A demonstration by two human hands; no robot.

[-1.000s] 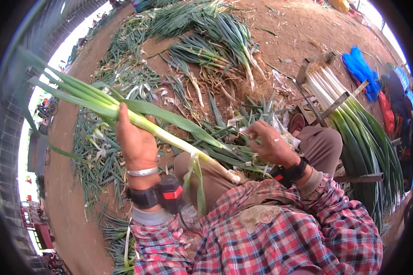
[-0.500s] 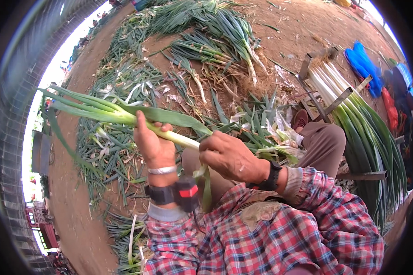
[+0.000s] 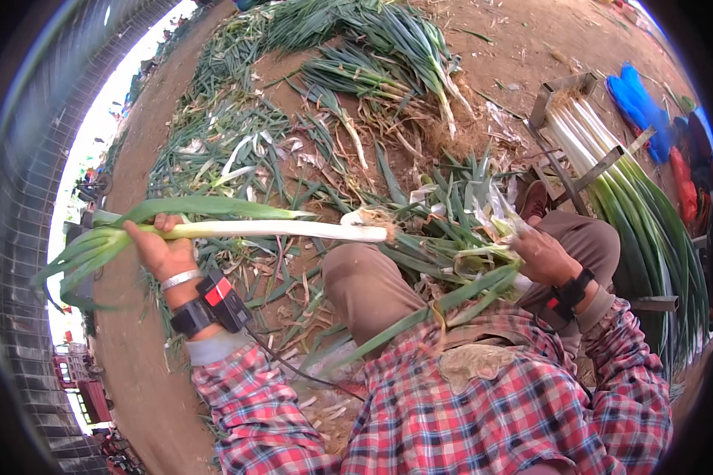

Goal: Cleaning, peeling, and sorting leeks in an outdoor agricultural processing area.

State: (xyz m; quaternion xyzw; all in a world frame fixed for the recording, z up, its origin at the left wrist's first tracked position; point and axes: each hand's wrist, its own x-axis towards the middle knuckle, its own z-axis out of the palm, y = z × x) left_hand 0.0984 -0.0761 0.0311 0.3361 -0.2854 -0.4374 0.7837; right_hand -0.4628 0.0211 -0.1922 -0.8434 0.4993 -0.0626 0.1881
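My left hand (image 3: 166,252) is closed round a long green onion (image 3: 285,229) just where its white shank meets the green leaves. The onion lies nearly level, its leafy top to the left and its rooted end (image 3: 382,232) to the right above my knee. At the right, my right hand (image 3: 543,258) is closed on a stripped outer leaf (image 3: 451,301), which trails down and left across my lap. Its fingertips are partly hidden among pale peelings. Beside my right leg, a metal rack (image 3: 566,162) holds a bundle of cleaned green onions (image 3: 634,198).
Untrimmed green onions (image 3: 408,55) lie heaped on the dirt floor ahead. Leaf scraps (image 3: 214,166) cover the ground to the left and between my legs. Blue plastic (image 3: 638,111) and a red bag (image 3: 683,184) lie beyond the rack. A cable (image 3: 301,372) runs from my left wrist.
My hands have moved far apart. The left carried the onion leftward, baring its white shank and roots; the right pulled a leaf off it toward my right knee.
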